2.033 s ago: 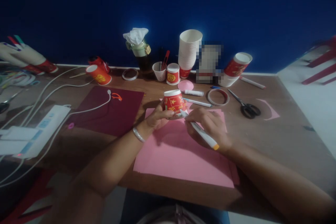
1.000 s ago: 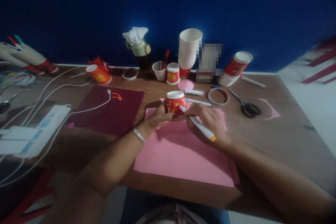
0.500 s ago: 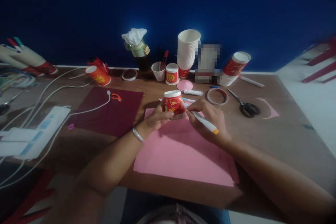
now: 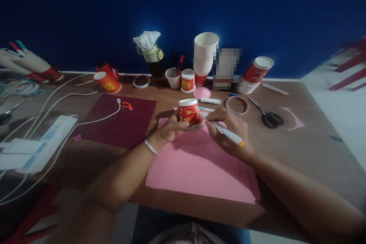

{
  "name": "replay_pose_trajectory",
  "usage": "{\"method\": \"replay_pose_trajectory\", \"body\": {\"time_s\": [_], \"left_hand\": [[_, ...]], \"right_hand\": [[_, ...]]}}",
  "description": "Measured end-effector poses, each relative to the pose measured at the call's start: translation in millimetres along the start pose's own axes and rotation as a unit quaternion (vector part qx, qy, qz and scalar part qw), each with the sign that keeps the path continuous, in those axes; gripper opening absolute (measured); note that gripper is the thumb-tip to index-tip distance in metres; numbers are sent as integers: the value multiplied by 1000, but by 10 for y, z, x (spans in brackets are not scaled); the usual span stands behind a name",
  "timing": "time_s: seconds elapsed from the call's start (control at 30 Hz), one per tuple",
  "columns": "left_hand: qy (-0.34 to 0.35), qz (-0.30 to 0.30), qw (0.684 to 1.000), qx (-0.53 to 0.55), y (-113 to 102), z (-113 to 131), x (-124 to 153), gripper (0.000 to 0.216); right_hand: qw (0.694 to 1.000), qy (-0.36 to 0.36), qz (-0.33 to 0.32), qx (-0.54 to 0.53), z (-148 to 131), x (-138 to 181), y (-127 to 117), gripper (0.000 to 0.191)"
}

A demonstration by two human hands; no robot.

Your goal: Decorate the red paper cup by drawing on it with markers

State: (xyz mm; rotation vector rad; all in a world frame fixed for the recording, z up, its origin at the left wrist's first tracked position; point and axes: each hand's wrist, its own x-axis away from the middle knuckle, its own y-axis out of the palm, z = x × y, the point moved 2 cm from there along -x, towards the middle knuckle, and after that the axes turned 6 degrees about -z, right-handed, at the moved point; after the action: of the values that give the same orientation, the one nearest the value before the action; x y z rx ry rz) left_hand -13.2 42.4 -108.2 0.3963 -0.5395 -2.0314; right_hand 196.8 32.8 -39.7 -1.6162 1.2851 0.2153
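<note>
A red paper cup [image 4: 189, 112] with gold print and a white band at its upper end is held upside down over the pink paper [image 4: 200, 167]. My left hand [image 4: 173, 128], with a silver bracelet at the wrist, is closed around its left side, the thumb across the front. Dark marks show near the cup's lower edge. My right hand [image 4: 230, 131] grips a white marker [image 4: 228, 133] with an orange end pointing down and right. Its tip end is close to the cup's right side; whether it touches I cannot tell.
Behind stand a stack of paper cups [image 4: 204, 55], a small upturned cup [image 4: 188, 81] and a tissue-topped jar [image 4: 151, 57]. Right lie a tape roll [image 4: 237, 105] and black scissors [image 4: 270, 118]. Left are a maroon sheet [image 4: 117, 122] and a white power strip [image 4: 51, 141] with cables.
My right hand and the marker have shifted slightly right, a little away from the cup. My left hand and the cup have stayed almost still.
</note>
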Motion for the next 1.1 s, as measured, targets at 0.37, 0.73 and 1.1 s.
{"method": "replay_pose_trajectory", "body": {"time_s": [0.37,0.73,1.1], "left_hand": [[-31,12,999,-4,156,65,-9,85],[-37,-15,999,-2,129,32,-20,80],[-29,7,999,-11,90,30,-2,68]], "right_hand": [[1000,6,-17,-5,-30,13,0,10],[999,25,-25,0,27,24,29,14],[1000,-12,-7,13,-14,31,54,4]]}}
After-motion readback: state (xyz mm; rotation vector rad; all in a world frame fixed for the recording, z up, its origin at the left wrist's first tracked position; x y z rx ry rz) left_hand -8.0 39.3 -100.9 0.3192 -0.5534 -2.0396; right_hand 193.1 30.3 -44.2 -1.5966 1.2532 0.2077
